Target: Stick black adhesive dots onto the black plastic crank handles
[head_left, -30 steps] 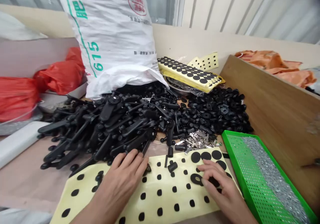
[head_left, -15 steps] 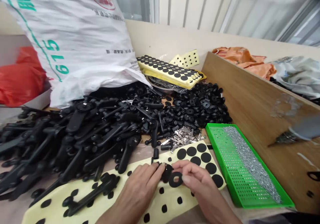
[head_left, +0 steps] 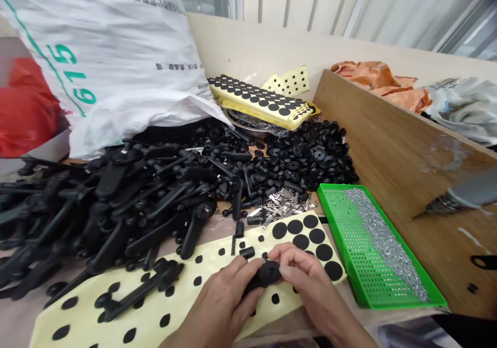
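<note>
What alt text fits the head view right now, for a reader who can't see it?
The left hand and right hand pinch a small black plastic part together above a yellow backing sheet dotted with black pads. Behind lies a pile of black levers beside a white sack; a green perforated tray of metal pieces sits right.

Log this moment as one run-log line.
left hand: holds black part | right hand: pinches same part | below: yellow backing sheet
</note>
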### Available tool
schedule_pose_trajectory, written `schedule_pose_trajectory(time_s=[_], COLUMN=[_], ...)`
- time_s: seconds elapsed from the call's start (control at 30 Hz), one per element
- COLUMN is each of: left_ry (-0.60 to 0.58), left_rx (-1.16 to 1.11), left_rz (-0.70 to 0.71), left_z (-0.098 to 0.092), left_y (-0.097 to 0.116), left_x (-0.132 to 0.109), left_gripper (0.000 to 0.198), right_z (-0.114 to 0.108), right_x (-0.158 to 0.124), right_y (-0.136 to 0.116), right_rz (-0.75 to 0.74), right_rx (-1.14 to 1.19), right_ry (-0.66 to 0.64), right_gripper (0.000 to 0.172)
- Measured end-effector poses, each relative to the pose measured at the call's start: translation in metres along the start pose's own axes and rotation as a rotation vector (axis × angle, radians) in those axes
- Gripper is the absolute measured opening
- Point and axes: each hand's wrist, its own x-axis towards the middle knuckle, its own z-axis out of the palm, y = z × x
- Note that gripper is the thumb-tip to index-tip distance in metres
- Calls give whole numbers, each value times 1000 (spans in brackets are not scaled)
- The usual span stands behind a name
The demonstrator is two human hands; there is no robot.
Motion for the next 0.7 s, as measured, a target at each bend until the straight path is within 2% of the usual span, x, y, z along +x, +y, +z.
schedule_pose_trajectory(time_s=[0.1, 0.2, 0.37, 0.7], left_ry=[10, 42, -51, -50], left_rx=[-43, -69, -86, -188], left_rz=[0, -61, -153, -137], left_z=[-1, -4, -8, -10], left_y=[0, 1, 8, 10], left_x=[2, 6, 13, 14], left_gripper=[30, 40, 35, 51], right_z=[0, 0, 0, 0], right_x=[-1, 0, 2, 3], right_y=[0, -1, 0, 4], right_rz=[0, -8, -29, -12], right_rx=[10, -14, -97, -111], right_ry=[10, 16, 1, 43], right_gripper=[15, 14, 12, 10])
